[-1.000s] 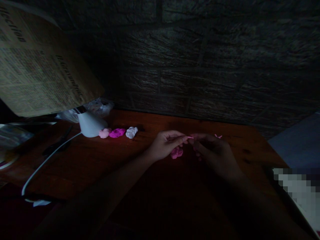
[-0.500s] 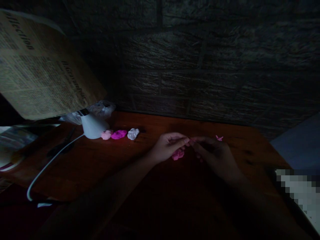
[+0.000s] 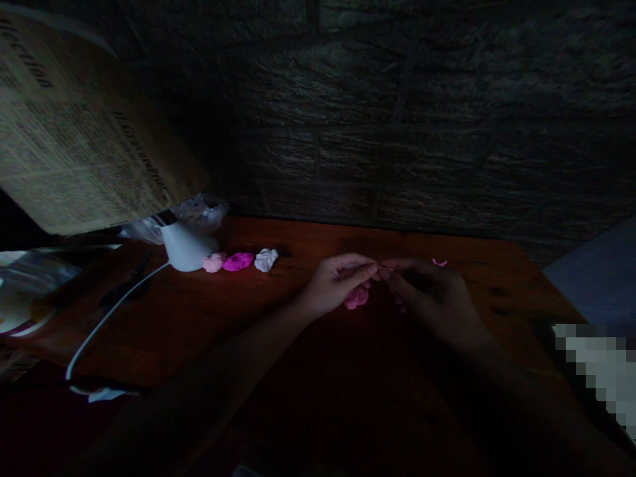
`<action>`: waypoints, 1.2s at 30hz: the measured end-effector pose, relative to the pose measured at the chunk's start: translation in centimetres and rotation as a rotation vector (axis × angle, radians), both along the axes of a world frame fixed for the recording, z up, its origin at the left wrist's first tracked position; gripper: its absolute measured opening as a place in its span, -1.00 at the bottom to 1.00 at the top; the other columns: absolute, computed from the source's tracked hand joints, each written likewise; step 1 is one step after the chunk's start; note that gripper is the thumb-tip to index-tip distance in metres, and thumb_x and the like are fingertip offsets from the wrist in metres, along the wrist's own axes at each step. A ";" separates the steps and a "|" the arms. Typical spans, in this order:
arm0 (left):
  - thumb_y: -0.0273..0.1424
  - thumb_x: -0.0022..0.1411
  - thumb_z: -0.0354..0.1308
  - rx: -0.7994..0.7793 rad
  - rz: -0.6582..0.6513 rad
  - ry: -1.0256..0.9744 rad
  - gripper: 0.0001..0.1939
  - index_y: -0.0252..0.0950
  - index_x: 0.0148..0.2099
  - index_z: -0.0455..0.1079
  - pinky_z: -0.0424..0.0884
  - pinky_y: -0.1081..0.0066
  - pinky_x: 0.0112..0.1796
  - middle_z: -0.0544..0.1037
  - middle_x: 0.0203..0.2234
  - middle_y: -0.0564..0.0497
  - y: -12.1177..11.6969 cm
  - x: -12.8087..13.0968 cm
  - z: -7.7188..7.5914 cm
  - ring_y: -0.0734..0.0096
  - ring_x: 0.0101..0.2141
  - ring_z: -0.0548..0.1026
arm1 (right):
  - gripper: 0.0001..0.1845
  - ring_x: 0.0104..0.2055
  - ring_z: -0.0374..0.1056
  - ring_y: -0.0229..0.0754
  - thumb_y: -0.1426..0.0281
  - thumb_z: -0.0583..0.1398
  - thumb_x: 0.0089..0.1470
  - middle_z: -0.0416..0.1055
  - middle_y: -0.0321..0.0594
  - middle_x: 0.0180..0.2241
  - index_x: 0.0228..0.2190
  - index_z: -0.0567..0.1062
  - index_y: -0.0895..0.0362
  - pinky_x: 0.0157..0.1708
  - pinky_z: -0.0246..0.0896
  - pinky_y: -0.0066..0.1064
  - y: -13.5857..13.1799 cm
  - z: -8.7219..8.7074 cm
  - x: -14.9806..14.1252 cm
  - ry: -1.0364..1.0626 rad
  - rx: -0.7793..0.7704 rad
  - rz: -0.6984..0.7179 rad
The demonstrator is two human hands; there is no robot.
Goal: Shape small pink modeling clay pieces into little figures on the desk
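My left hand (image 3: 334, 283) and my right hand (image 3: 440, 297) meet fingertip to fingertip above the wooden table. Between their pinched thumbs and forefingers is a tiny bit of pink modelling clay (image 3: 385, 269), mostly hidden by the fingers. A larger lump of pink clay (image 3: 356, 299) lies just below my left fingers, partly covered by them. Beyond my right hand rests a small, thin pink clay piece (image 3: 439, 263). Farther left sit a pale pink lump (image 3: 214, 262), a magenta lump (image 3: 238, 261) and a whitish lump (image 3: 266, 260) in a row.
A lamp with a white base (image 3: 186, 248) and a newsprint shade (image 3: 94, 139) stands at the left, its white cable (image 3: 112, 308) trailing down. Crumpled clear plastic (image 3: 203, 211) lies behind it. A dark stone-patterned wall (image 3: 348, 119) borders the wooden table (image 3: 308, 233).
The view has shifted slightly. Both hands stay pinched together, with small finger movements. My right hand now covers more of the thin pink piece behind it.
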State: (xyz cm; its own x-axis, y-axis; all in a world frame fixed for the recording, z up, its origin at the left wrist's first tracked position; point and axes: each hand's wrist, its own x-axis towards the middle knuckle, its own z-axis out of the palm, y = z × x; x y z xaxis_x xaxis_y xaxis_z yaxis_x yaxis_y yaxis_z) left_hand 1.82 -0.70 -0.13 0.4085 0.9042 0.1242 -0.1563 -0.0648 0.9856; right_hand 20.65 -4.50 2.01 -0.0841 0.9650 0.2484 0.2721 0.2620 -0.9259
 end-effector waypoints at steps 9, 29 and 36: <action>-0.27 0.16 0.41 -0.039 -0.007 -0.013 -0.66 -0.32 -0.05 0.58 0.32 0.53 -0.55 0.57 -0.46 0.03 0.2 -0.1 -0.3 0.62 -0.58 0.43 | -0.58 -0.60 0.35 -0.29 0.07 0.34 0.11 0.51 -0.22 -0.52 -0.19 0.66 0.17 -0.64 0.29 -0.47 0.0 0.1 0.1 0.005 -0.027 -0.028; -0.31 0.09 0.43 -0.094 0.058 -0.082 -0.74 -0.29 -0.16 0.62 0.40 0.50 -0.42 0.63 -0.34 -0.03 0.3 0.1 0.1 0.59 -0.46 0.48 | -0.58 -0.57 0.39 -0.27 0.09 0.43 0.00 0.56 -0.22 -0.46 -0.21 0.66 0.13 -0.66 0.31 -0.46 0.2 0.2 0.0 0.128 -0.045 -0.028; -0.35 0.06 0.45 -0.068 0.099 -0.085 -0.77 -0.28 -0.21 0.61 0.41 0.49 -0.38 0.65 -0.33 0.01 0.4 0.1 0.2 0.63 -0.48 0.45 | -0.55 -0.58 0.36 -0.28 0.07 0.41 0.01 0.51 -0.26 -0.52 -0.18 0.66 0.14 -0.68 0.26 -0.48 0.2 -0.1 0.0 0.127 -0.073 -0.035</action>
